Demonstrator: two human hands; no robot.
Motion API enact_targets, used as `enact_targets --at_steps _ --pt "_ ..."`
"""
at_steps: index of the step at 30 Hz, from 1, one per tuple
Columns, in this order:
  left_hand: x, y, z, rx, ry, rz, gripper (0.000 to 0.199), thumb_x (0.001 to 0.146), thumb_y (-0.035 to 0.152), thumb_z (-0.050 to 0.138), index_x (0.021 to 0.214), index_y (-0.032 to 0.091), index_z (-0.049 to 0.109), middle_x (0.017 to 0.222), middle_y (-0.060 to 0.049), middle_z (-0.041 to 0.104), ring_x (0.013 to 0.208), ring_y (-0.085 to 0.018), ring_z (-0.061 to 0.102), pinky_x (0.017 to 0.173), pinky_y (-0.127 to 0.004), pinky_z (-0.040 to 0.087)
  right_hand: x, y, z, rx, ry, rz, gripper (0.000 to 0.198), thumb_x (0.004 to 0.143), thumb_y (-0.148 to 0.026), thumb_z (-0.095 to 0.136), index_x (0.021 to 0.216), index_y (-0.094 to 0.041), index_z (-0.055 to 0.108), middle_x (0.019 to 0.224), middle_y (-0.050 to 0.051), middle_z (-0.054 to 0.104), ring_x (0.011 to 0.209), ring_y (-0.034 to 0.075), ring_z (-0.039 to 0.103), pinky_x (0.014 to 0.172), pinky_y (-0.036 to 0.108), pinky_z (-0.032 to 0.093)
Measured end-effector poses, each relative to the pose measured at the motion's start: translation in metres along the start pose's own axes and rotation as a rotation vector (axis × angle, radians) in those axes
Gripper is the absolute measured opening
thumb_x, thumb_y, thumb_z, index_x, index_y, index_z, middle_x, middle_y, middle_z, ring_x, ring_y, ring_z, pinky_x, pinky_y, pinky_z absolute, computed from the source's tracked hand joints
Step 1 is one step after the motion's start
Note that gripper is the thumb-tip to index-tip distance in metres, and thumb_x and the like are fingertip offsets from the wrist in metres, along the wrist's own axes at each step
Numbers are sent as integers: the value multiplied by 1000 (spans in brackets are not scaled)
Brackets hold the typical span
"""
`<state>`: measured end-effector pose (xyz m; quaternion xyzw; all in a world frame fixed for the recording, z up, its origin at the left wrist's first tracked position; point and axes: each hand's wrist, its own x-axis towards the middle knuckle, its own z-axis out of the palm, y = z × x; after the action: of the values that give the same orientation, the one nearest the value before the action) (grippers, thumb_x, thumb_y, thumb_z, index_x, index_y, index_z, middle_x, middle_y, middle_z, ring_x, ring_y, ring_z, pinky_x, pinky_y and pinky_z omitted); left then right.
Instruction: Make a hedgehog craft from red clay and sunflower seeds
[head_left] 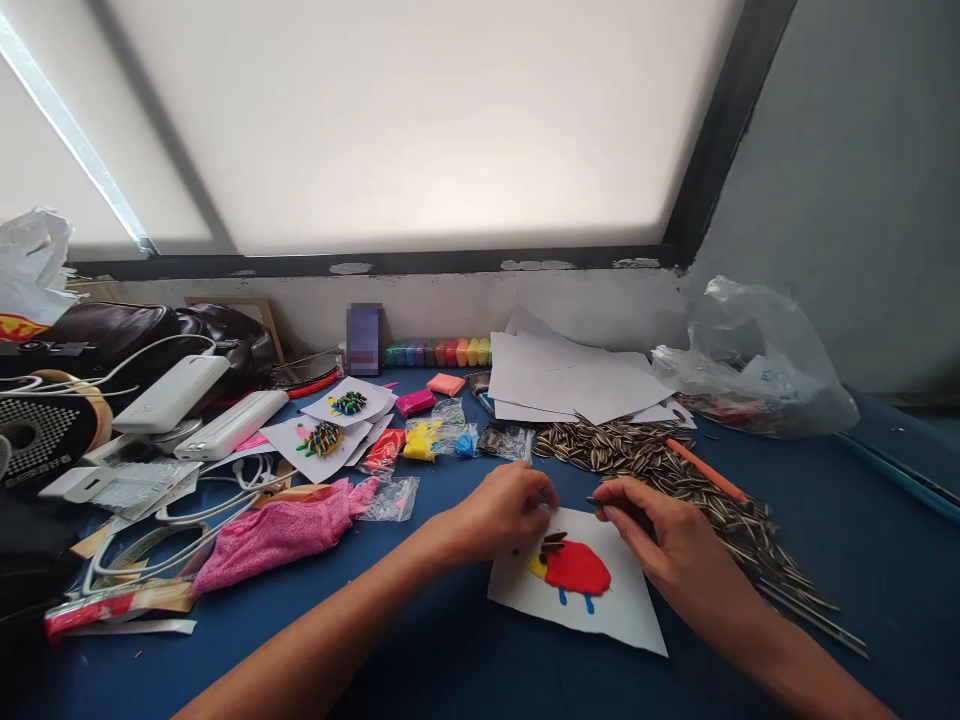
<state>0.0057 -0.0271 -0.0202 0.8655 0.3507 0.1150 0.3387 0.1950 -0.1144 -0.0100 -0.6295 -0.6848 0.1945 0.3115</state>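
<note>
A white sheet of paper [630,620] lies in front of me with a clay animal on it: a red body [581,568], a yellow head [537,567] and two blue legs [589,603]. A few sunflower seeds [553,542] stick in the red clay beside the head. My left hand [511,512] is closed over the paper's upper left edge; whatever its curled fingers hold is hidden. Above the paper's upper right, my right hand [649,525] pinches a small dark sunflower seed [593,500] between thumb and finger.
A heap of sunflower seeds [645,450] spreads at right, with an orange stick [706,470] on it. Behind lie clay packets [422,440], finished seed animals [321,440] and stacked paper [566,375]. A pink cloth [281,530], cables and power banks [232,425] crowd the left.
</note>
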Motion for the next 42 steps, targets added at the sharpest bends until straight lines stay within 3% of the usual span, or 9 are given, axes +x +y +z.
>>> enact_targets --at_steps 5,14,20,27,34,37,40,42 --pt "-3 12 2 120 32 -89 20 81 14 48 94 17 63 101 -7 56 91 -18 55 82 -29 44 0 1 -3 -48 3 9 17 90 -29 45 85 -24 60 80 2 70 70 18 63 60 28 48" --pt "1 5 4 155 42 -92 13 82 17 49 86 18 61 97 -5 59 87 -17 55 75 -27 43 2 8 -3 -165 -58 -35 17 88 -22 46 80 -23 61 81 2 67 71 18 60 64 32 46" --pt "3 2 10 250 83 -49 19 89 23 42 89 19 61 99 -5 58 83 -17 56 72 -27 42 -1 2 -6 -128 -33 -56 18 89 -25 46 82 -23 62 82 3 68 70 18 60 63 31 46" --pt "3 2 9 297 78 -72 19 91 24 41 91 20 59 101 -5 59 86 -18 58 73 -28 43 -3 -7 -2 -48 -133 22 19 90 -27 44 81 -23 61 77 1 67 67 17 60 59 28 44" --pt "3 0 6 230 105 -64 18 85 17 45 93 20 61 97 -4 62 86 -17 57 74 -26 42 -4 -6 2 -27 -155 11 18 89 -28 46 78 -23 59 73 -1 65 65 16 59 57 26 44" --pt "1 -5 -8 69 28 -6 34 76 9 46 106 18 59 93 -3 64 83 -15 56 73 -25 43 -4 -6 4 -6 -172 25 17 88 -29 47 80 -23 60 74 0 66 67 16 60 60 26 45" --pt "-3 -7 -26 -113 -168 23 45 73 8 49 116 17 56 100 -3 62 76 -12 55 65 -21 43 -4 -7 4 3 -168 40 18 88 -31 46 80 -24 61 74 0 66 66 16 59 57 26 44" --pt "-6 -6 -35 -137 -289 35 46 72 17 59 118 18 56 106 -4 60 73 -11 54 61 -20 43 -3 -7 4 -2 -166 46 19 88 -31 46 80 -24 61 73 0 66 65 16 59 55 26 43"
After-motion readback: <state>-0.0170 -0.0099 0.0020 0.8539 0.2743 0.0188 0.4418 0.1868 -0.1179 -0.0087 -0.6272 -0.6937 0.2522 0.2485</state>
